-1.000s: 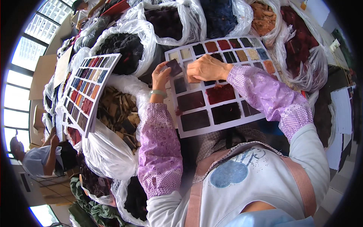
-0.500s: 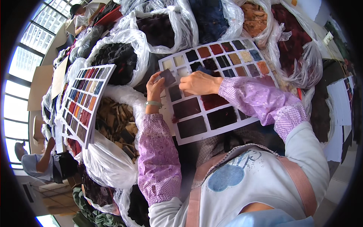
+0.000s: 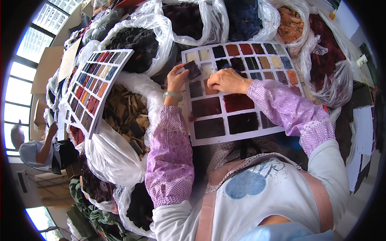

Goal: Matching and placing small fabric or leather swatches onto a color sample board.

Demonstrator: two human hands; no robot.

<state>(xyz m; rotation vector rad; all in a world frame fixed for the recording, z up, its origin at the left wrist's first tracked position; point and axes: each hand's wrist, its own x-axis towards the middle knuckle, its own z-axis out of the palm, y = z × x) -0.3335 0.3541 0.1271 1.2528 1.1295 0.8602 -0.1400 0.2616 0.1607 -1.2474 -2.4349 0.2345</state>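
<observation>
A white sample board [image 3: 209, 137] covered with square fabric-like swatches in many colours lies in front of me. Between the thumb and fingers of my left hand [image 3: 175, 81] is a small dark purple-grey swatch [image 3: 192, 70], held above the board's left side. My right hand [image 3: 229, 81] is closed in a pinch low over the board, beside an empty-looking white square. Its fingertips point left; what they hold, if anything, is hidden. A bit of blue material [image 3: 226, 66] shows just behind the right knuckles. Larger dark and deep red swatches [image 3: 239, 103] fill the board's near rows.
A second swatch board [image 3: 90, 88] stands tilted at the left. Plastic-lined bags surround me, holding black fibre [image 3: 130, 50], tan scraps [image 3: 125, 116], orange pieces [image 3: 290, 25] and dark red fibre [image 3: 323, 48]. Another person [image 3: 38, 154] is at the far left.
The whole view has shifted, so boards and bags sit farther right. The swatch in my left hand has turned slightly. My right hand stays pinched low over the board.
</observation>
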